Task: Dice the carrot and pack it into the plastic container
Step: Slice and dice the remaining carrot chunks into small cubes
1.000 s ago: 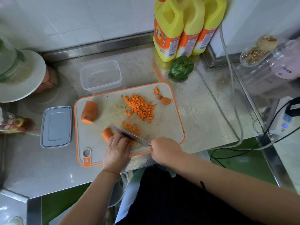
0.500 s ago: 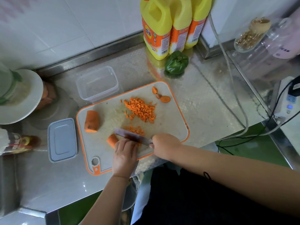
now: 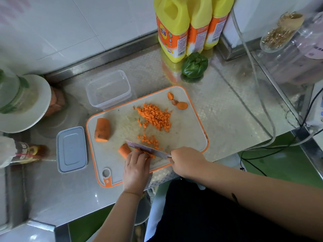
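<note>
Two hands of mine work at the near edge of an orange-rimmed cutting board (image 3: 188,135) on a steel desk (image 3: 227,109). My right hand (image 3: 186,161) is wrapped around the handle of a knife (image 3: 146,148), its blade lying across the board. My left hand (image 3: 136,170), fingers curled, presses down on carrot strips (image 3: 148,155) right against the blade. A short carrot piece (image 3: 124,150) lies just left of the knife tip, and a thicker carrot chunk (image 3: 102,129) sits toward the board's left edge. Diced carrot (image 3: 155,117) is heaped mid-board, with a smaller scatter nearer the blade. The clear plastic container (image 3: 108,89) stands open just beyond the board's far left corner — its grey lid (image 3: 71,149) lies flat beside the board's left edge. Three yellow bottles (image 3: 190,25) and a green pepper (image 3: 194,64) stand at the back.
</note>
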The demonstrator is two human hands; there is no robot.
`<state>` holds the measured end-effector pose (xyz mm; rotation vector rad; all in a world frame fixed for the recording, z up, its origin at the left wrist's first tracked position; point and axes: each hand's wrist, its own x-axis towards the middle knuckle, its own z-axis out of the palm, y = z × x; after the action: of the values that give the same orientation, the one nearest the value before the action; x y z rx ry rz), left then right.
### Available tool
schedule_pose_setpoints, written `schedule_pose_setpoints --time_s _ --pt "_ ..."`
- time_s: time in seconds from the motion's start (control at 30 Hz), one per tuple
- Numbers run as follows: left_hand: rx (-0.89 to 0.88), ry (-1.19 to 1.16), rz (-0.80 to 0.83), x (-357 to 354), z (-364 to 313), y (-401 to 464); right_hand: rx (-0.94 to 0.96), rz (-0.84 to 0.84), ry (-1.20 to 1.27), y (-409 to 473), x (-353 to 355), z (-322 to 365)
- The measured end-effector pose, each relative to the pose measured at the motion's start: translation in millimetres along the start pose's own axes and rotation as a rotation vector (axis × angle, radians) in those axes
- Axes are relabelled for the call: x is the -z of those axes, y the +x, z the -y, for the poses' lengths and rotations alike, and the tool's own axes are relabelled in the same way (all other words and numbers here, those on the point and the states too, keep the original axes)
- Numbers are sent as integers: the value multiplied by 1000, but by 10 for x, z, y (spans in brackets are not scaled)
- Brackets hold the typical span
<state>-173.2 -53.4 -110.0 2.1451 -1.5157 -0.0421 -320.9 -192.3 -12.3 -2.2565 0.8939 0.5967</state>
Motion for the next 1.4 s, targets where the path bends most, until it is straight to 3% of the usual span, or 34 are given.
schedule_pose_setpoints --time_s 0.5,0.73,0.93,1.1,1.4 --pt "30 -110 14 -24 101 49 -94 76 -65 143 -109 136" --pt "21 -145 50 9 115 50 -138 50 117 275 -48 100" --pt "-33 -76 18 23 126 46 -127 -7 105 197 29 32" --pt "-23 37 -34 47 167 -16 -42 46 -16 73 2 109" --pt "4 128 -44 28 200 0 -122 65 -77 102 -62 152"
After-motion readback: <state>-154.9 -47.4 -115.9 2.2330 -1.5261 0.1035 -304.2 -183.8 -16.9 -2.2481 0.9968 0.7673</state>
